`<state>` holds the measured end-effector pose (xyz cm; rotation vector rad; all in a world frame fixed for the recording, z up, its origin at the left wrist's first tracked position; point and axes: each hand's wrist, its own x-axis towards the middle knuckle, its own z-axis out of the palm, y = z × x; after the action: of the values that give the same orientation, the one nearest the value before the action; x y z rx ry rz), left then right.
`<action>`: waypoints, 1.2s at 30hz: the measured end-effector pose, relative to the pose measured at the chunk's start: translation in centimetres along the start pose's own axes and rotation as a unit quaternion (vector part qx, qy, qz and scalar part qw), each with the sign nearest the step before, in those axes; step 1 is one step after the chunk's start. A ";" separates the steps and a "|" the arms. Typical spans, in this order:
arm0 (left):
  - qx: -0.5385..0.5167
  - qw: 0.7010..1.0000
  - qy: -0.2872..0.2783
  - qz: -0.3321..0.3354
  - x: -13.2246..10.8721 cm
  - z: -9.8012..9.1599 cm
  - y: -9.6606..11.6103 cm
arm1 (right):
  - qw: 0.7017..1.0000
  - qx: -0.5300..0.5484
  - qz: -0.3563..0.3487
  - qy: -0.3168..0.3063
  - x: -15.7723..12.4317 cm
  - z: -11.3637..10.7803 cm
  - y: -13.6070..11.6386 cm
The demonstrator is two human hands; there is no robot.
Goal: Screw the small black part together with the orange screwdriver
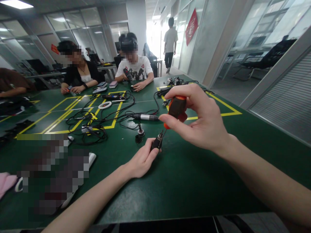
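My right hand (206,121) grips a screwdriver (177,107) by its orange and black handle, with the thin shaft slanting down to the left. Below it, my left hand (143,158) is closed round a small black part with a metal tip (157,143), held just above the green table or resting on it. The shaft's end lies at this part; whether it sits in a screw is too small to tell. Just beyond my left hand stand a black and silver nosepiece-like part (140,131) and a short black ring-shaped piece (138,139).
A black and silver cylindrical power tool (145,117) lies farther back among looped black cables (97,134). A white ring (105,105) is left of it. Two blurred flat objects (65,184) lie at left. Co-workers (134,66) sit across the green table (206,187).
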<state>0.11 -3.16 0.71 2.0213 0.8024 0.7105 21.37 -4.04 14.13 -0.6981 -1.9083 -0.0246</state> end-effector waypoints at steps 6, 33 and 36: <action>-0.019 1.000 0.004 0.005 0.2 0.2 0.4 | 1.000 0.004 -0.010 -0.002 -0.1 0.1 -0.2; 0.026 0.998 0.057 0.024 0.6 0.3 0.3 | 0.999 -0.005 -0.035 -0.015 -0.1 0.3 0.2; 0.024 0.997 0.061 0.028 0.7 0.4 0.3 | 0.999 0.026 -0.019 0.003 -0.2 0.4 0.2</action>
<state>0.87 -2.99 0.93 2.0663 0.8418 0.8606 21.15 -3.89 13.69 -0.6275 -1.9092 -0.0015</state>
